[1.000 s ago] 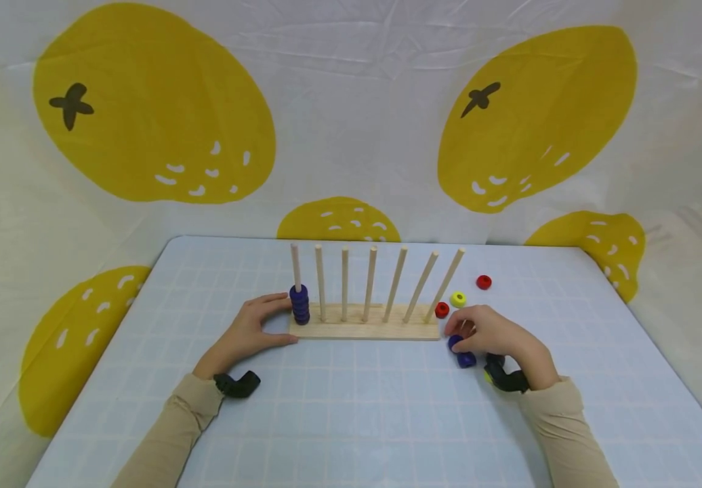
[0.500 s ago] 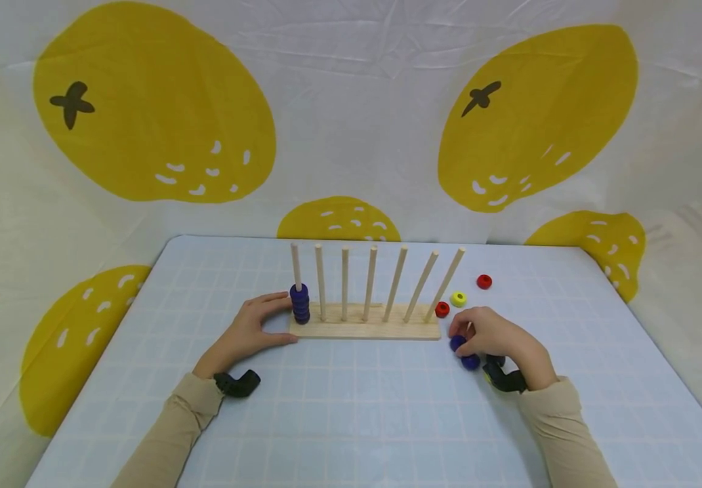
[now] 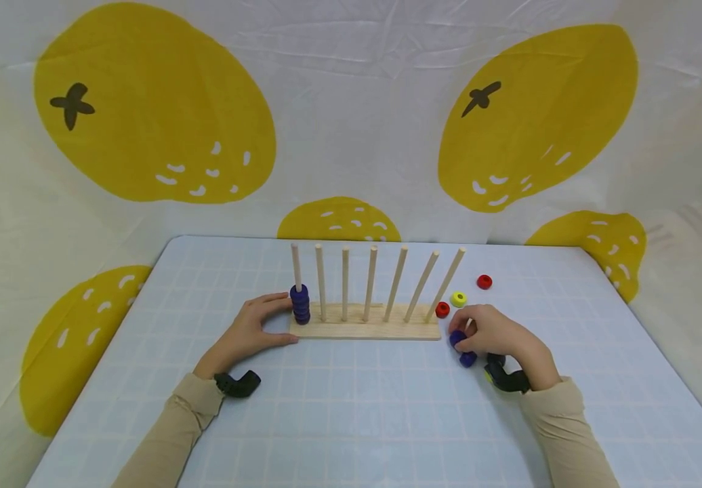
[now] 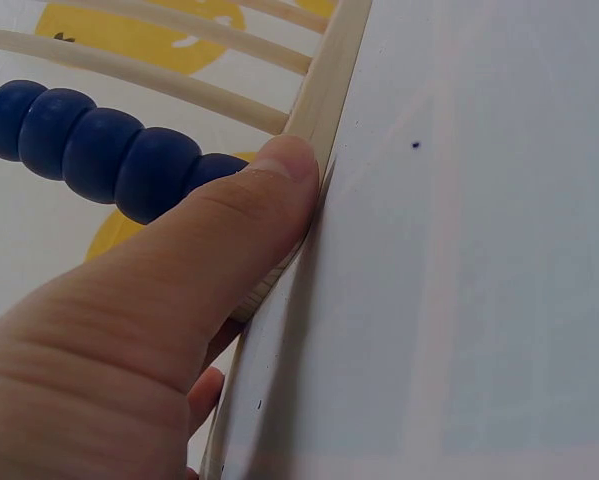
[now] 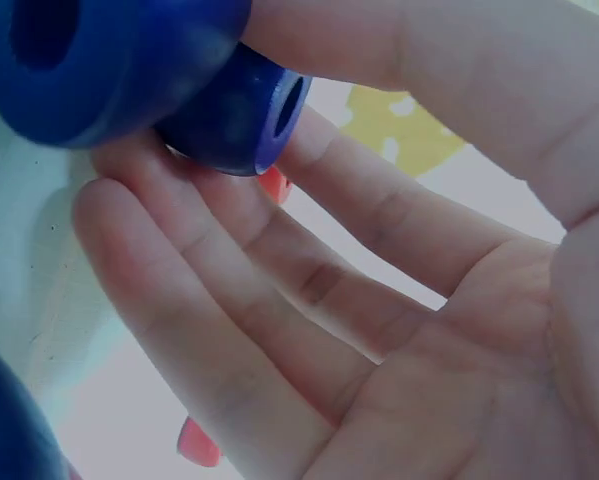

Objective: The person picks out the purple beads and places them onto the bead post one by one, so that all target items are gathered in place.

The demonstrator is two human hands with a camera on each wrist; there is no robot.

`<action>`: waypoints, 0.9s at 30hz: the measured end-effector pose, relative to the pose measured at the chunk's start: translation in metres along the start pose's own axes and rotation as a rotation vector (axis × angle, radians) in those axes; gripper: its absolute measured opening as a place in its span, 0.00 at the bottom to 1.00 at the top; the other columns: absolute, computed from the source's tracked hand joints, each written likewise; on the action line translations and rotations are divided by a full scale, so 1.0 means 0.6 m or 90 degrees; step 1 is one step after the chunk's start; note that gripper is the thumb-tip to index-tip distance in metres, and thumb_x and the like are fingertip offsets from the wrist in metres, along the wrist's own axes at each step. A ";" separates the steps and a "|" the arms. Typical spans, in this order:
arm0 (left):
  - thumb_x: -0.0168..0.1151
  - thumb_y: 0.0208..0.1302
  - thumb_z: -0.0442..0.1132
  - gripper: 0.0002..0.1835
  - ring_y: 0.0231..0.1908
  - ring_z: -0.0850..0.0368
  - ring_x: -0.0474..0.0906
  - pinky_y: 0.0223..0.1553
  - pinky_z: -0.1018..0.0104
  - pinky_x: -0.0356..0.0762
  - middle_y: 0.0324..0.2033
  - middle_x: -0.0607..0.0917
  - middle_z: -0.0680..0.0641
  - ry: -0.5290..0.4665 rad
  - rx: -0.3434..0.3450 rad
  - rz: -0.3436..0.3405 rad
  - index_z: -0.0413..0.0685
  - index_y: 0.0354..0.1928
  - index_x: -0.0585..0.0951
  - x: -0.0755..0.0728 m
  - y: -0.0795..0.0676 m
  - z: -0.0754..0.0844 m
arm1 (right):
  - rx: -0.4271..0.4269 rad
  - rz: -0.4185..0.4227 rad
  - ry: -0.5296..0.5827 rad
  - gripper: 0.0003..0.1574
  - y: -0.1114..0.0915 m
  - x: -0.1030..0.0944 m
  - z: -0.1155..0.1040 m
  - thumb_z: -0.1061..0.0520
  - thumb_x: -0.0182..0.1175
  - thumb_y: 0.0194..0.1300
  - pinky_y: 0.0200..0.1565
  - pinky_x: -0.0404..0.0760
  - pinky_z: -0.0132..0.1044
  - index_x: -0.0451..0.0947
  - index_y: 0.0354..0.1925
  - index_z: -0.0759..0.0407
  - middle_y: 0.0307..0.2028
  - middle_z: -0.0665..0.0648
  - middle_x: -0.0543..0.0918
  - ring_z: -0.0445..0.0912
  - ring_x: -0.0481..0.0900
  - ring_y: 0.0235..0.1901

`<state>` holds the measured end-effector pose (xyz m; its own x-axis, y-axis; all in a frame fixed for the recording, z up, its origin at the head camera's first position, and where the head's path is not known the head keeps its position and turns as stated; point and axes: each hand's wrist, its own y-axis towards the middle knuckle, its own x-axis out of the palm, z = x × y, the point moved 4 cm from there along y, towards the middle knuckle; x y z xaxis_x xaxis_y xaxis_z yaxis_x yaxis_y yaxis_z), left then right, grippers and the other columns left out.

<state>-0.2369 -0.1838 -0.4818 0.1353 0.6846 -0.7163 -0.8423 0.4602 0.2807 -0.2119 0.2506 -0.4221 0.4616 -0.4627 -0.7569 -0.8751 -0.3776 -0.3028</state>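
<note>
The left hand [image 4: 149, 290] partly hid the lowest blue bead [image 4: 215, 167] in its wrist view; the right wrist view's top edge cropped the nearer blue bead [image 5: 169, 60].

The rack [image 3: 364, 331] is smooth wood, the blue beads [image 4: 99, 150] softly glossy, the sleeves [image 3: 174, 420] cloth.

The left wrist view is dim, a soft shadow [image 4: 282, 370] darkening the tabletop [image 4: 489, 300].

Seven pegs [image 3: 370, 285], two red beads [image 3: 484, 283], at least one yellow [image 3: 459, 302] and seven blue beads [image 3: 300, 308]
</note>
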 end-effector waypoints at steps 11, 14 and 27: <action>0.82 0.46 0.49 0.38 0.66 0.42 0.67 0.65 0.37 0.57 0.63 0.77 0.44 0.003 -0.004 0.000 0.50 0.62 0.80 0.000 0.000 0.001 | -0.041 0.019 -0.011 0.12 0.002 -0.004 -0.003 0.64 0.71 0.56 0.32 0.79 0.38 0.81 0.40 0.59 0.33 0.52 0.81 0.47 0.76 0.33; 0.82 0.46 0.49 0.38 0.66 0.43 0.67 0.65 0.37 0.57 0.63 0.77 0.44 0.003 -0.002 0.001 0.50 0.62 0.80 0.000 0.000 0.000 | -0.059 0.031 -0.019 0.13 0.000 -0.009 -0.006 0.64 0.70 0.56 0.33 0.80 0.37 0.81 0.41 0.59 0.33 0.52 0.81 0.47 0.76 0.33; 0.82 0.46 0.49 0.38 0.66 0.43 0.67 0.65 0.37 0.58 0.63 0.77 0.44 -0.003 0.011 0.004 0.51 0.62 0.80 0.001 -0.001 -0.001 | -0.115 0.096 -0.005 0.17 -0.011 -0.024 -0.019 0.64 0.71 0.57 0.40 0.83 0.40 0.81 0.46 0.65 0.37 0.53 0.82 0.48 0.78 0.38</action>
<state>-0.2368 -0.1840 -0.4824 0.1321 0.6902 -0.7114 -0.8341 0.4652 0.2965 -0.2113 0.2508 -0.4026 0.3265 -0.5188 -0.7901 -0.8932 -0.4427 -0.0784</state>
